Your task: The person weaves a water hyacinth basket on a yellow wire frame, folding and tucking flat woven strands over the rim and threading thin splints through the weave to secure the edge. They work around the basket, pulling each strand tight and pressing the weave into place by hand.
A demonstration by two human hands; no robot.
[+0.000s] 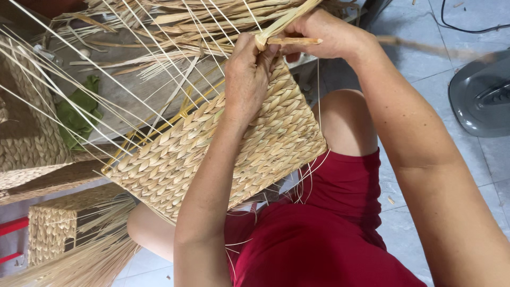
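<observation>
A flat woven straw panel [175, 159] rests tilted across my lap, its braided rows running diagonally. My left hand [245, 79] presses on the panel's upper edge and pinches a flat straw strand [284, 21] at its folded end. My right hand [324, 34] sits just beyond it and grips the same strand together with a short tan stick [297, 40] that points left. Thin pale reeds [79, 79] stick out from the panel's far side, fanning toward the upper left.
A pile of loose dried straw [202, 21] lies on a grey surface ahead. A green cloth [77, 114] sits at left, beside woven baskets [29, 138] and a small woven box [53, 223]. A grey fan base [481, 98] stands on the tiled floor at right.
</observation>
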